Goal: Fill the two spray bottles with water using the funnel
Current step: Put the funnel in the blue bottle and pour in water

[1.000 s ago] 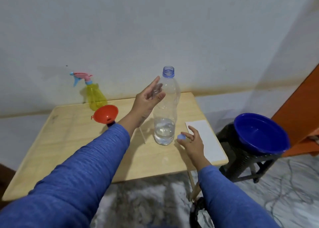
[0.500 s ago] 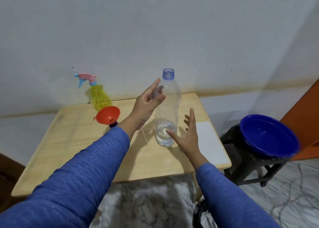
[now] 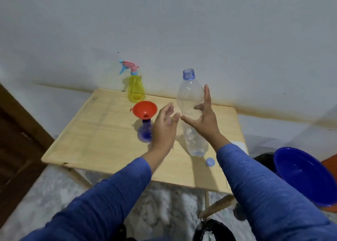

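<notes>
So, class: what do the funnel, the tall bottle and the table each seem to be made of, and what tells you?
Funnel: likely plastic, a smooth, even, opaque orange-red with a moulded tab on its rim.
Tall bottle: thin clear plastic; the wall shows through it, and its lower body is ribbed.
Table: pale wood or a wood-look laminate; faint grain lines, matte top.
</notes>
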Action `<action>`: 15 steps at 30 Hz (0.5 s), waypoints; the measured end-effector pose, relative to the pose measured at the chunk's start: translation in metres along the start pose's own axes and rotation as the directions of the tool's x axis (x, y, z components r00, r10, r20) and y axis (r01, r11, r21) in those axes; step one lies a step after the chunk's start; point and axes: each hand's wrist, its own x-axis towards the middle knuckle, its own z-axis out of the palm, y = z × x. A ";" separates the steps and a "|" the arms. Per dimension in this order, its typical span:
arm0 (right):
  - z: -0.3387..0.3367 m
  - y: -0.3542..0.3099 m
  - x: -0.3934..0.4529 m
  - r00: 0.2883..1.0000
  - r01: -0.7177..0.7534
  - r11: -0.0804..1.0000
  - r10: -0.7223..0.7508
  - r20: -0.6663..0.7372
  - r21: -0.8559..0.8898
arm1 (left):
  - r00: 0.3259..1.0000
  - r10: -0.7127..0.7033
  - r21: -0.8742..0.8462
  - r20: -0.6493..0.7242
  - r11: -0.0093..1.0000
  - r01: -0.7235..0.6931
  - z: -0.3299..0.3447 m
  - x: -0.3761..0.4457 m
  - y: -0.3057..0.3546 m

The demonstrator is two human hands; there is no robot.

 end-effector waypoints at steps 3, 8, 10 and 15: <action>-0.001 -0.006 0.011 0.993 0.004 0.999 0.001 0.119 -0.041 | 0.984 -0.038 0.051 -0.176 0.998 0.048 -0.033 -0.016 -0.039; -0.004 -0.021 0.024 0.940 0.033 0.980 0.036 0.339 -0.197 | 0.914 -0.198 0.242 -0.354 0.925 0.294 -0.077 -0.008 -0.096; -0.007 -0.024 0.028 0.904 0.067 0.962 0.054 0.424 -0.265 | 0.916 -0.219 0.309 -0.337 0.893 0.328 -0.086 0.001 -0.107; -0.012 -0.025 0.034 0.809 0.117 0.897 0.163 0.565 -0.426 | 0.918 -0.249 0.352 -0.308 0.867 0.353 -0.093 0.020 -0.122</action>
